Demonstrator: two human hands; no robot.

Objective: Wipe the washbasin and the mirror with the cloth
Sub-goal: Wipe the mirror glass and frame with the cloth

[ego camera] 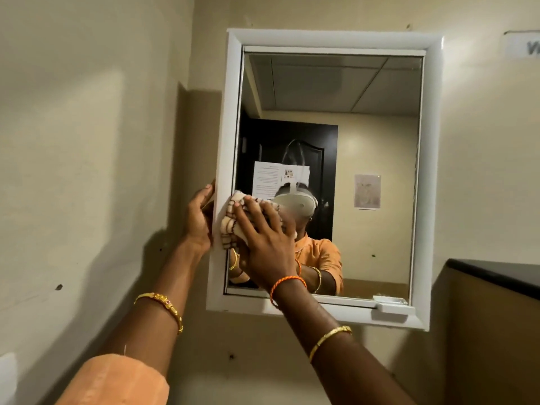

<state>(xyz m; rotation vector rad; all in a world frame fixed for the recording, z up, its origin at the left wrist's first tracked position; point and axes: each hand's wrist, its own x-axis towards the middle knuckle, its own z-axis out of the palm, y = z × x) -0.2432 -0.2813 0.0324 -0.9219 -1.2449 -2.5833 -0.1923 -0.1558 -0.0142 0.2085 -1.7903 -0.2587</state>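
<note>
A white-framed mirror (365, 141) hangs on the beige wall ahead of me. My right hand (263, 238) presses a checked cream cloth (230, 220) flat against the glass near the mirror's lower left, fingers spread over the cloth. My left hand (200, 220) grips the frame's left edge beside the cloth, fingers curled round it. The washbasin is out of view.
A dark countertop ledge (496, 273) juts out at the right, level with the mirror's lower part. A small white tray (390, 301) sits on the frame's bottom right corner. The glass reflects a dark door with a paper notice. A sign (526, 48) is fixed top right.
</note>
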